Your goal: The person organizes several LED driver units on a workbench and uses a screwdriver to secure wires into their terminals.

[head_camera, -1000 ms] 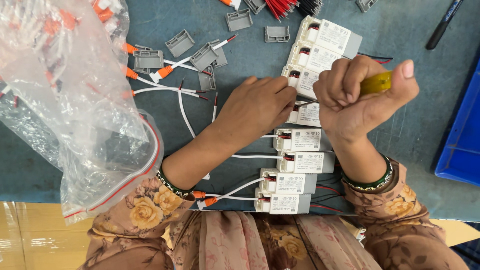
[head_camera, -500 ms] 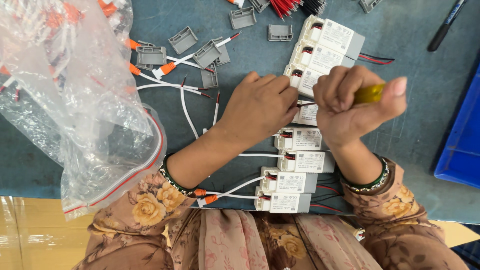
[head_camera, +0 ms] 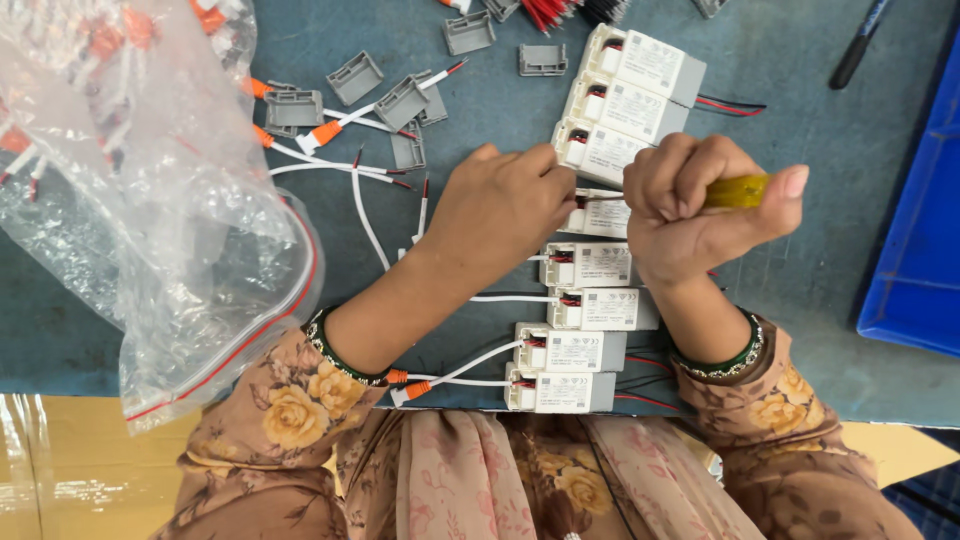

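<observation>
Nearest you, at the bench edge, two white driver boxes lie stacked in a column, white wires with orange ends trailing left from them. Two more sit just above.

Next comes the box being worked on, mostly hidden between your hands. Your left hand is curled knuckles-up, pressing on its left end; whether the fingers pinch a wire underneath cannot be seen. Your right hand is closed in a fist around a yellow screwdriver, thumb along the handle, the tip pointing left at the box and out of sight.

Risks, as a judgement: the hidden tip could slip off the terminal and jab your left fingers, which sit right beside it. A wire could pull out if it is not held while you turn. Your forearms rest across the near boxes and could drag them off the edge.

Farther up, three more boxes lie in a slanted row, making eight in all. Six grey caps are scattered beyond your left hand. One clear bag of wires lies far left; one blue bin is at the right edge.
</observation>
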